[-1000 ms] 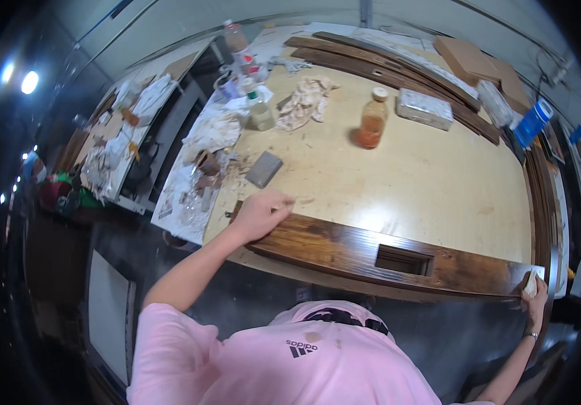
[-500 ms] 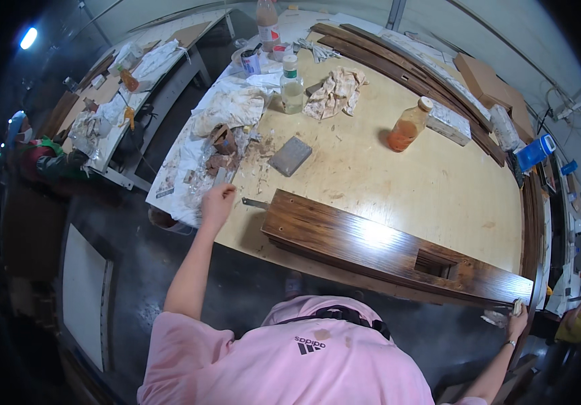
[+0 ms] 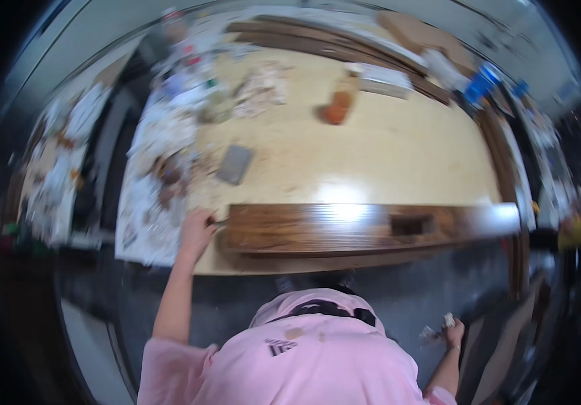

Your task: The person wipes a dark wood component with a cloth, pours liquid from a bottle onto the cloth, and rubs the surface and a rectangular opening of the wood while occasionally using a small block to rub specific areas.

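The left hand (image 3: 199, 227), grip too blurred to tell, seems busy at a metal tab (image 3: 220, 222), the slotted wooden board (image 3: 290, 226) just right of its fingers, calling for a steady pinch, while the right hand (image 3: 454, 331) clutches a pale cloth (image 3: 448, 320).

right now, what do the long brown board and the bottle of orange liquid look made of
Long brown board: probably wood, glossy stained finish; grain and reflection show. Bottle: clear plastic or glass, unclear which; orange liquid shows through.
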`<state>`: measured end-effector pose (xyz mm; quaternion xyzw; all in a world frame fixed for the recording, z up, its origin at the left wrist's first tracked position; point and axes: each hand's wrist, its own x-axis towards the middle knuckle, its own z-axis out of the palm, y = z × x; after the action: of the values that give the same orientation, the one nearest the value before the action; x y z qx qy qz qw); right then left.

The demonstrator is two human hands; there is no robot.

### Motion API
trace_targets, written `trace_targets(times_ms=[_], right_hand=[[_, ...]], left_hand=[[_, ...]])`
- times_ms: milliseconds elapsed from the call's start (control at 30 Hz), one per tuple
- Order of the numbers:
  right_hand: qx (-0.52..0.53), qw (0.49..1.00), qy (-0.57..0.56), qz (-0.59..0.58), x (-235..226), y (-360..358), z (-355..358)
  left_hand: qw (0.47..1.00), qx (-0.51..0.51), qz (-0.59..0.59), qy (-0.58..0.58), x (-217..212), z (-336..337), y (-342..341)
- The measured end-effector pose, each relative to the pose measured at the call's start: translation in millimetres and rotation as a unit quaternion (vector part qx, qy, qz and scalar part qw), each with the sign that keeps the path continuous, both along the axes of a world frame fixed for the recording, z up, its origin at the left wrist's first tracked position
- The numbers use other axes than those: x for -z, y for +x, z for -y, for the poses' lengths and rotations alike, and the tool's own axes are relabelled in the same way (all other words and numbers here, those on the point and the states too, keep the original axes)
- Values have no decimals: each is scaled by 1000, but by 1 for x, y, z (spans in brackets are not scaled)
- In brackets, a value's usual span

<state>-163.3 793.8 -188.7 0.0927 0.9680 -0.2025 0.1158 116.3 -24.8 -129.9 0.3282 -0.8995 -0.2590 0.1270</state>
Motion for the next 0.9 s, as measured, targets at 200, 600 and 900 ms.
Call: trace_targets(times_ms=[200, 600, 900], right_hand=[[43, 997, 36, 62, -9, 71, 53], [152, 947, -269, -89, -37, -120, 35], [28, 938, -256, -233, -136, -341, 50]], left_hand=[[997, 49, -50, -32, 12, 8, 14], [953, 14, -256, 162, -157, -167, -158], [885, 390, -166, 191, -134, -446, -463]])
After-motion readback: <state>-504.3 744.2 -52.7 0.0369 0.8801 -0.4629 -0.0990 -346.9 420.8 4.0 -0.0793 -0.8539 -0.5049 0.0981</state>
